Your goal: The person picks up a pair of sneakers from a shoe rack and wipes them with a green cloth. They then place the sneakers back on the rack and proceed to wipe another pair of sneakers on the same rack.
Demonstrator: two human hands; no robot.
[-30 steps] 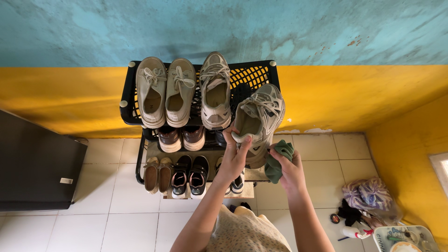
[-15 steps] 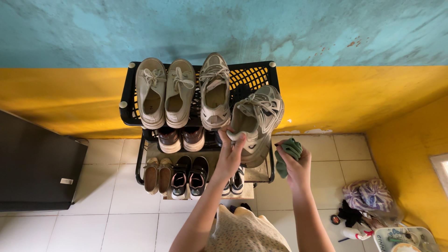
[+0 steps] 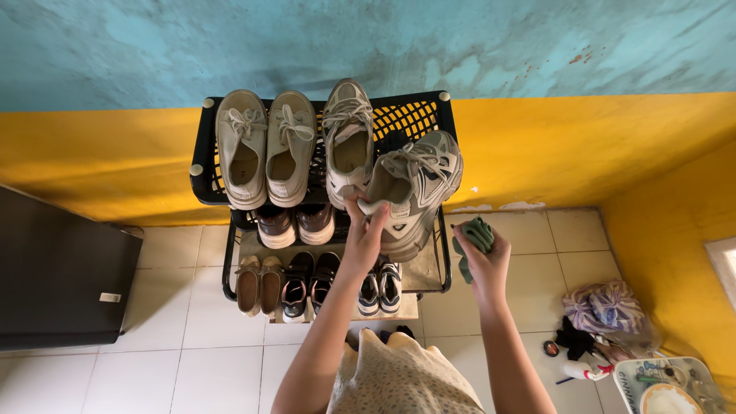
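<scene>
Sneaker in pale grey mesh sits tilted at the right end of the rack's top shelf, its heel lifted off the lattice and its toe pointing toward the wall, right beside its mate, which lies flat. The left hand has its fingers closed around the heel rim, thumb inside the opening, so the shoe is borne by the hand rather than resting fully on the shelf. The right hand hangs just to the right of the rack, fingers curled tight on a bunched green cloth, clear of the shoe and not touching it. To my eye the wiping of this shoe looks done or paused, since the cloth is held away, and the shoe reads as being at the shelf's edge, not yet lying level with its partner. Left of the pair, two cream lace-up shoes lie side by side. Below, the middle shelf shows brown shoes, and the bottom one holds tan flats and dark trainers; whether any of those have been cleaned I cannot tell. On the tiled floor at the right lie a patterned bag and a spray bottle.
</scene>
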